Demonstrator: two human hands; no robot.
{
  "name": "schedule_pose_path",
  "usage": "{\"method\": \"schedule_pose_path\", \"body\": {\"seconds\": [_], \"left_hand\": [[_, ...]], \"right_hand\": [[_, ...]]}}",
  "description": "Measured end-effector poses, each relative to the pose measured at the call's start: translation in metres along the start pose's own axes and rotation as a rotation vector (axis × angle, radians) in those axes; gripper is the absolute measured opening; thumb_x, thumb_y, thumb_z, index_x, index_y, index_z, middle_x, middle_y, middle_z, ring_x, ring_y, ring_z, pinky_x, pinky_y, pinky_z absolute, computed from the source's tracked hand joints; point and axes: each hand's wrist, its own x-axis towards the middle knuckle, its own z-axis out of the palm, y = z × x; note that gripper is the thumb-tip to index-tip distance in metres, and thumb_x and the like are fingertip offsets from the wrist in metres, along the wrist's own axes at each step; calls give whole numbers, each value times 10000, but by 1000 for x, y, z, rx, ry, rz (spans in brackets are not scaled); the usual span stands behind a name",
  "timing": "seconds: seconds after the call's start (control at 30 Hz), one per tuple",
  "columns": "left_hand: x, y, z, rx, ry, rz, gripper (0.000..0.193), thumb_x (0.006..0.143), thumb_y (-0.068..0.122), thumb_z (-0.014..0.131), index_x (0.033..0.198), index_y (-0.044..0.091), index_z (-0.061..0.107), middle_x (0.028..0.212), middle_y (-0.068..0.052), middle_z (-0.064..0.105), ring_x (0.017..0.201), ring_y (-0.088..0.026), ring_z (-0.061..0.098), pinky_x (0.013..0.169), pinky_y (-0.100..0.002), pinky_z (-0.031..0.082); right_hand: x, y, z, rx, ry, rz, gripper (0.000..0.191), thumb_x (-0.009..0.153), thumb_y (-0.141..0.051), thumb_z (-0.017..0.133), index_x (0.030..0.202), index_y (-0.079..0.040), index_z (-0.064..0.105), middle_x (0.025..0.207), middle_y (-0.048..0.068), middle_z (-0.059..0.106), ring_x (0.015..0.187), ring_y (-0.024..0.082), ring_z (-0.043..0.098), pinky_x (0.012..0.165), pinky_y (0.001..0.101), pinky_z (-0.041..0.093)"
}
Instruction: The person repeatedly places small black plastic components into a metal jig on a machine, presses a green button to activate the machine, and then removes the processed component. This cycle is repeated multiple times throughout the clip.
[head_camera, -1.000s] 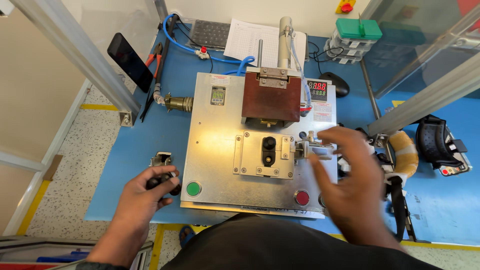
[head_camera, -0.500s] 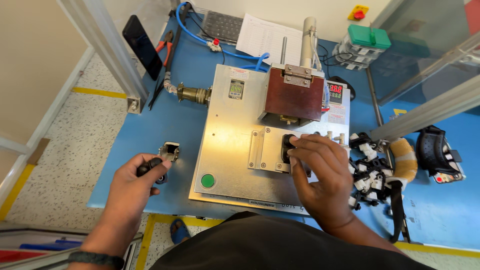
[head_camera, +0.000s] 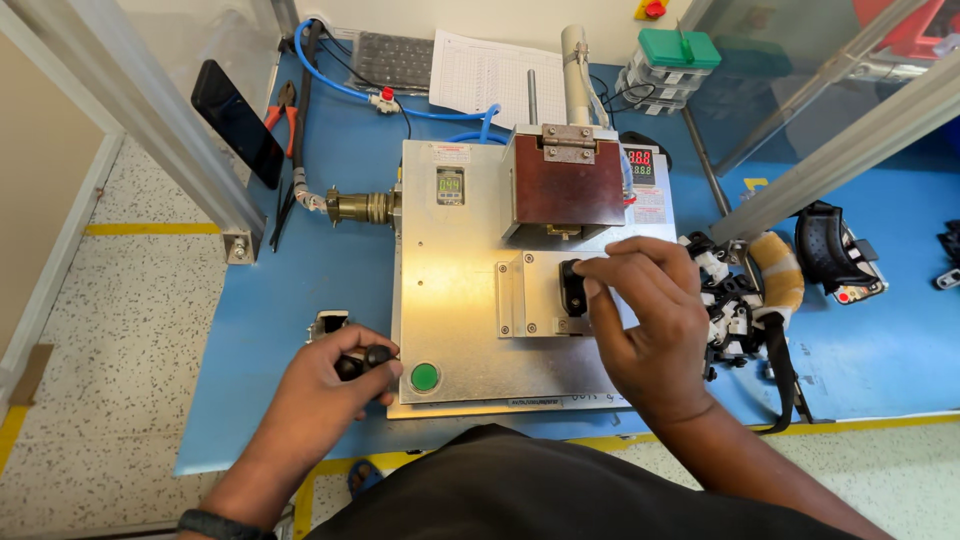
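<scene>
A metal press fixture (head_camera: 455, 290) stands on the blue table (head_camera: 300, 260), with a brown block head (head_camera: 568, 192) above a small plate. My right hand (head_camera: 645, 315) rests on that plate, fingertips touching a small black part (head_camera: 573, 284) seated in it. My left hand (head_camera: 325, 395) lies at the fixture's front left corner, fingers curled around small black round parts (head_camera: 362, 360). A green button (head_camera: 424, 377) sits just right of the left hand.
A small metal holder (head_camera: 328, 323) sits beside the left hand. Black and white parts (head_camera: 725, 290) are piled at the right with a strapped device (head_camera: 835, 250). Behind are a phone (head_camera: 237, 122), pliers (head_camera: 285, 105), blue hose (head_camera: 345, 85), a paper sheet (head_camera: 495, 72) and a green-lidded box (head_camera: 678, 55).
My right hand came from the fixture's right side onto the small plate and now touches the black part. My left hand stays by the front left corner with the black parts.
</scene>
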Motion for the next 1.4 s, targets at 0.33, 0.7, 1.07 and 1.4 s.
{"method": "schedule_pose_path", "body": {"seconds": [0.33, 0.7, 1.07, 1.4], "left_hand": [[6, -3, -7, 9, -59, 60, 269, 790, 169, 787, 1038, 65, 782, 783, -16, 715, 654, -100, 622, 549, -269, 510], [1, 9, 16, 115, -47, 68, 306, 744, 172, 856, 988, 18, 754, 816, -41, 759, 729, -103, 670, 696, -260, 537], [-7, 7, 36, 87, 165, -22, 291, 716, 156, 872, 956, 24, 774, 777, -65, 744, 672, -144, 625, 638, -301, 495], [-3, 8, 36, 248, 205, -115, 347, 730, 227, 896, 965, 20, 746, 741, -59, 688, 634, -156, 588, 597, -310, 495]], "right_hand": [[-5, -7, 10, 77, 107, 96, 190, 881, 83, 633, 974, -58, 721, 1012, 63, 719, 941, 242, 655, 866, 348, 505], [-55, -5, -8, 125, -132, 128, 349, 801, 11, 684, 1148, -27, 667, 1419, 141, 620, 1227, 356, 566, 1032, 432, 457], [-113, 119, -38, 970, -223, 1554, 514, 774, -118, 751, 1253, -95, 569, 1161, 115, 682, 1078, 242, 651, 981, 419, 486], [-84, 142, -52, 814, -653, 1337, 353, 777, -186, 757, 1086, -29, 690, 1029, 125, 707, 956, 216, 623, 953, 404, 448]]}}
